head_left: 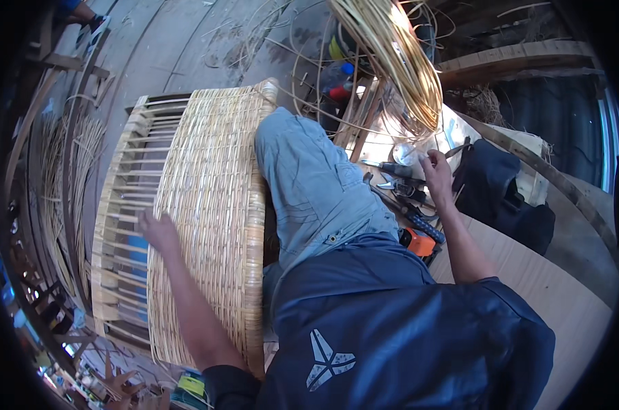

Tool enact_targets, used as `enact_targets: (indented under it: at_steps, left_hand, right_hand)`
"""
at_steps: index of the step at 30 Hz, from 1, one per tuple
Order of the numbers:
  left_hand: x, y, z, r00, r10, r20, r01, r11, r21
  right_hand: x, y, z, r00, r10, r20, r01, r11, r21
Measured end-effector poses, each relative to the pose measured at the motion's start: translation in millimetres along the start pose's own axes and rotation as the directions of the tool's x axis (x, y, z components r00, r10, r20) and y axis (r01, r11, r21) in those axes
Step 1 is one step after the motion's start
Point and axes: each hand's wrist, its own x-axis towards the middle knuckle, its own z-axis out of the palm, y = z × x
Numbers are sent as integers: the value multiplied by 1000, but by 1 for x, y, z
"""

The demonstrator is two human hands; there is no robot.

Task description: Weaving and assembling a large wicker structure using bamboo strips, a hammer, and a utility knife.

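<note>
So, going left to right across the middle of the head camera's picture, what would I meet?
Loose cane strips, partly woven wicker piece, grey-blue trouser leg, pliers or snips, the person's right hand, black bag or cloth.

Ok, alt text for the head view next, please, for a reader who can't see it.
A person's left hand is over a partly woven cane piece to the left of their legs, as the right hand is beside scattered hand tools on the right. A loose coil of cane strips shows at the top.
</note>
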Motion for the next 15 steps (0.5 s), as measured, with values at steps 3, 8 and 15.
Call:
enact_targets:
  at_steps: [3,8,15]
  left_hand:
    - [-25,7,12,994,1,-106,-44,913,-405]
    - [-104,143,-40,930,360,-76,-365,873,-324]
    - [-149,159,-42,913,308,266,-221,924,-312]
  right_hand:
    - [13,6,22,993,-82,90,93,987,-128]
    - [-14,-32,17,955,-51,294,-43,951,306]
    - [-18,-32,20,929,-339,151,318,937,147]
